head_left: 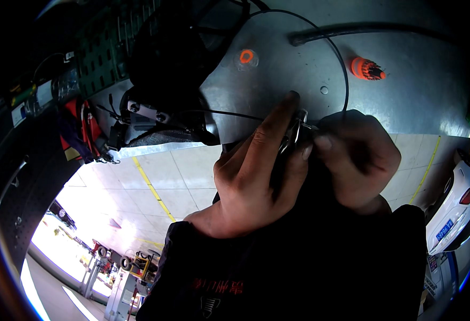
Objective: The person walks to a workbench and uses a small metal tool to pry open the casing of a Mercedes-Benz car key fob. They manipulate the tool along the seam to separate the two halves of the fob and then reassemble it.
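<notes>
My left hand (253, 179) is closed around a small shiny metal piece (302, 122) at the bench's front edge, with the index finger stretched along it. Its exact kind is hard to make out. My right hand (360, 160) is pinched at the right of that piece, its thumb at a thin end sticking out. A thin black cable (345, 80) loops over the metal bench (417, 91) and down toward my hands; another length (232, 114) runs in from a black mesh-backed item with a bracket (144, 115) on the left.
An orange ring (247, 56), an orange-black bristly piece (367, 68) and a thick black hose (352, 32) lie on the bench. A green slotted panel (96, 64) and red-black fabric (82, 128) are left. A white car (454, 208) stands right, on the tiled floor (187, 166).
</notes>
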Demonstrator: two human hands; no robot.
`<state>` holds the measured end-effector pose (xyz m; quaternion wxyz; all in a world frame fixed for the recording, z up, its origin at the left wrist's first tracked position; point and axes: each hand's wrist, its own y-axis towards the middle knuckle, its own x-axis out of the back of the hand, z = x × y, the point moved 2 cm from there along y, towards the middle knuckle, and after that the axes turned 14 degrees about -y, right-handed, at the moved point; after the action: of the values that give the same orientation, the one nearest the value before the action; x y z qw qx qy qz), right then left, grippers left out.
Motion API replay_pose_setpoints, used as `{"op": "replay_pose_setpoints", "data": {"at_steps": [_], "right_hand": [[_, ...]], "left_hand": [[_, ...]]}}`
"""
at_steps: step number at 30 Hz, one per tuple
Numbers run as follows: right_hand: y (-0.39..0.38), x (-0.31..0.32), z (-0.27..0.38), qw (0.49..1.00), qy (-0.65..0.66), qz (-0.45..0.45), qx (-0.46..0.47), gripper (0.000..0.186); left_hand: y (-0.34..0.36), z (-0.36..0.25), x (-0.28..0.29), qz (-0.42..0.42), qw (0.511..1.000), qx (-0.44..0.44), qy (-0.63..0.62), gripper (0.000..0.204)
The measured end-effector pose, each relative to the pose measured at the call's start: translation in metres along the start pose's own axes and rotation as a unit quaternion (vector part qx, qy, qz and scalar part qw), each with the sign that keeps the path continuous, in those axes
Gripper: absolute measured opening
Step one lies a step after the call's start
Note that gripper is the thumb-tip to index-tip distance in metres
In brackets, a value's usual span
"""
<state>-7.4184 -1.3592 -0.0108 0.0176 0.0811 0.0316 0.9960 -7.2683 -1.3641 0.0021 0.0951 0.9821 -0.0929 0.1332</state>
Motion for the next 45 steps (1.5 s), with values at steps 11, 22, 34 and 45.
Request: {"op": "replay_pose_setpoints", "data": {"at_steps": [11, 22, 34, 45], "right_hand": [[0.002, -0.001, 0.02, 0.961, -0.247, -0.032, 0.118, 0.013], [0.0, -0.002, 0.017, 0.955, -0.282, 0.004, 0.098, 0.004], [-0.006, -0.012, 0.024, 0.942, -0.324, 0.001, 0.089, 0.02], [-0.017, -0.011, 0.04, 0.943, -0.325, -0.008, 0.077, 0.016]], "left_hand": [[-0.005, 0.001, 0.0, 0.0, 0.999, -0.042, 0.031, 0.048], [-0.013, 0.004, -0.001, -0.003, 0.999, -0.028, 0.024, 0.046], [-0.017, 0.007, 0.003, 0.0, 0.999, 0.048, 0.009, 0.036], [-0.024, 0.009, 0.012, 0.01, 0.982, 0.099, -0.162, 0.032]]}}
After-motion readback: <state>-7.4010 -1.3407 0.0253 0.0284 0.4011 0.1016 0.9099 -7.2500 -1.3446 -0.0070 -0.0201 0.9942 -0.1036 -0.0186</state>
